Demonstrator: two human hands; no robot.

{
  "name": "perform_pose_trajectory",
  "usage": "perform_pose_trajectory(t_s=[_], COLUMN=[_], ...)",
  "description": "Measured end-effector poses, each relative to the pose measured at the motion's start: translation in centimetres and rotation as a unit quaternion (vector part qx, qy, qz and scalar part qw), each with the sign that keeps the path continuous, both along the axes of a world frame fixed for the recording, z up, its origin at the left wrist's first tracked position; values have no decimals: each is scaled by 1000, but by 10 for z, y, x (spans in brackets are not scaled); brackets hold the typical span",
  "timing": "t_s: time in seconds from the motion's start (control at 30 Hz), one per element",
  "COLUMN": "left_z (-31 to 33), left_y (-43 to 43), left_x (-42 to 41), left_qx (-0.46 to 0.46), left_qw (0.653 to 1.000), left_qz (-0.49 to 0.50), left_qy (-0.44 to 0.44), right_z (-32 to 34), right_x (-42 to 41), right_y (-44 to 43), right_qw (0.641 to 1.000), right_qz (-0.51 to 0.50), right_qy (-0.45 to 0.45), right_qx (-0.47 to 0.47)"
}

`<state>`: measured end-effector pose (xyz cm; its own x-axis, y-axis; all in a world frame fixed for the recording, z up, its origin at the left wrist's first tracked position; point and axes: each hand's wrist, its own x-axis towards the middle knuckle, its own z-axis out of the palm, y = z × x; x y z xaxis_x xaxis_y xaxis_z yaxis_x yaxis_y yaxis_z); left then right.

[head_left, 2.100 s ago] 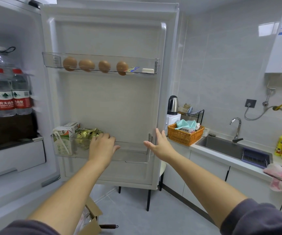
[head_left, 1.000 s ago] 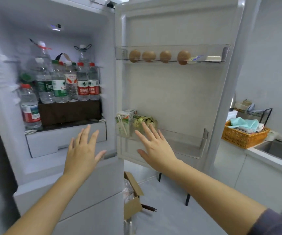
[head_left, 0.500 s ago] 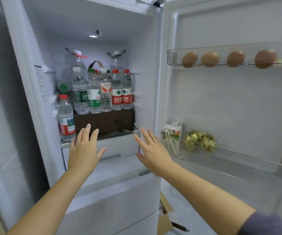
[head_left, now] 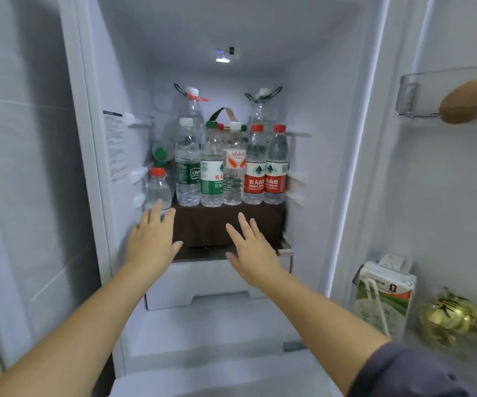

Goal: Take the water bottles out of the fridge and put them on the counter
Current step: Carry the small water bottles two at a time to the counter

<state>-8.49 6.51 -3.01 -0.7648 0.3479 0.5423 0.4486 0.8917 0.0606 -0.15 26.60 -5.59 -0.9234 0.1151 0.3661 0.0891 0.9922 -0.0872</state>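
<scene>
1. The left hand (head_left: 152, 239) is spread flat with straight fingers and holds nothing. Its fingertips overlap the base of the small red-capped bottle (head_left: 158, 183); I cannot tell whether they touch it.
2. The right hand (head_left: 253, 250) is just as open and empty, raised in front of the brown box (head_left: 202, 224).
3. The water bottles (head_left: 255, 170) stand upright in a row on top of that box, with taller jugs behind. The small one sits lower, just left of the box.
4. Half a second ago both hands hung lower, short of the shelf. They have since advanced into the fridge (head_left: 317, 124), and the view now faces it squarely, with the milk carton (head_left: 383, 296) on the door pushed to the right edge.
5. I judge the reach nearly finished. No bottle is gripped yet, and the counter is out of sight, so every bottle remains to be moved.
</scene>
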Motion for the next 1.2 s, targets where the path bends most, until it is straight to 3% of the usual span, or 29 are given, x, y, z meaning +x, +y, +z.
perform_pose_trajectory(t_s=[0.2, 0.4, 0.7, 0.97, 1.07, 1.2], left_z=[26, 71, 92, 102, 108, 109], left_y=[3, 15, 37, 34, 31, 28], left_x=[-41, -83, -125, -130, -127, -112], left_qx=[-20, -42, -43, -116, -91, -125], left_qw=[999, 997, 991, 987, 989, 992], left_qz=[44, 60, 87, 100, 96, 14], left_qy=[2, 21, -89, -47, -62, 7], right_z=[8, 7, 7, 11, 12, 12], right_x=[-71, -112, -124, -122, -120, -118], right_y=[4, 11, 22, 24, 25, 25], right_qw=[998, 998, 998, 998, 998, 999], right_qz=[44, 28, 13, 13, 13, 19], right_qy=[-31, -33, -14, -7, -13, -25], right_qx=[36, 56, 60, 56, 56, 42])
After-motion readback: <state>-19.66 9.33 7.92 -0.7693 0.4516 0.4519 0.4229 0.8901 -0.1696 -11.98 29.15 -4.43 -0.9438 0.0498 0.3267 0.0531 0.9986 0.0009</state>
